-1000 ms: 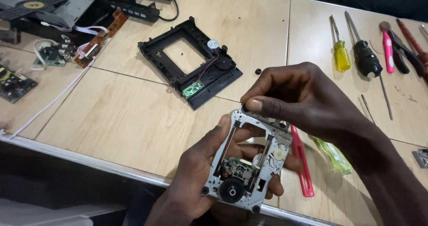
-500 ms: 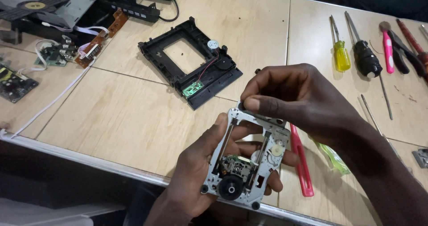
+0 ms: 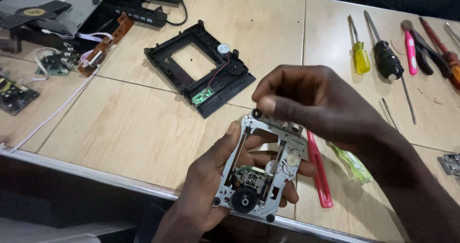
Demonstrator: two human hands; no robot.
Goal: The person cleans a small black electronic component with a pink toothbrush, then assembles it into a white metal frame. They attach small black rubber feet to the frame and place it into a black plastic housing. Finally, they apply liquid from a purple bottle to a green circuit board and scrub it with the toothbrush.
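The left hand (image 3: 211, 185) cradles the metal drive mechanism (image 3: 261, 168) from beneath, fingers curled around it. The right hand (image 3: 311, 101) pinches its top corner at 12 o'clock. Farther off, at 10 o'clock, lies a black plastic frame (image 3: 199, 68).

The silver metal disc-drive mechanism with its black spindle hub (image 3: 261, 168) was tilted slightly and raised a little; the right hand (image 3: 311, 101) was shifted along its top edge.
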